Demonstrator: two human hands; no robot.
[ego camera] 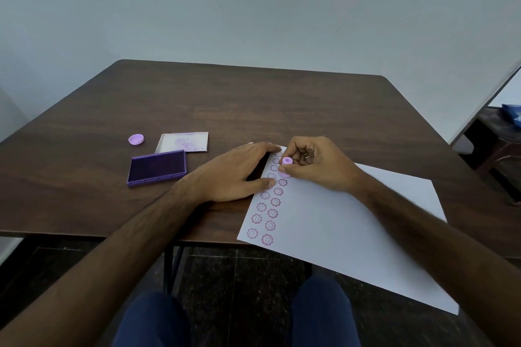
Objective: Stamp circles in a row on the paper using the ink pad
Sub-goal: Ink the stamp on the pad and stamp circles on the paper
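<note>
A white sheet of paper lies on the brown table and hangs over its near edge. Two rows of purple smiley circle prints run along the sheet's left side. My right hand pinches a small lilac stamp and presses it down on the paper at the far end of the right-hand row. My left hand lies flat, fingers spread, on the sheet's left edge, covering part of the left row. The open purple ink pad sits to the left of my hands.
The ink pad's clear lid lies just behind the pad, with ink smears inside. A lilac stamp cap rests to the left of it. A dark side table with something blue stands at the far right. My knees show below the table edge.
</note>
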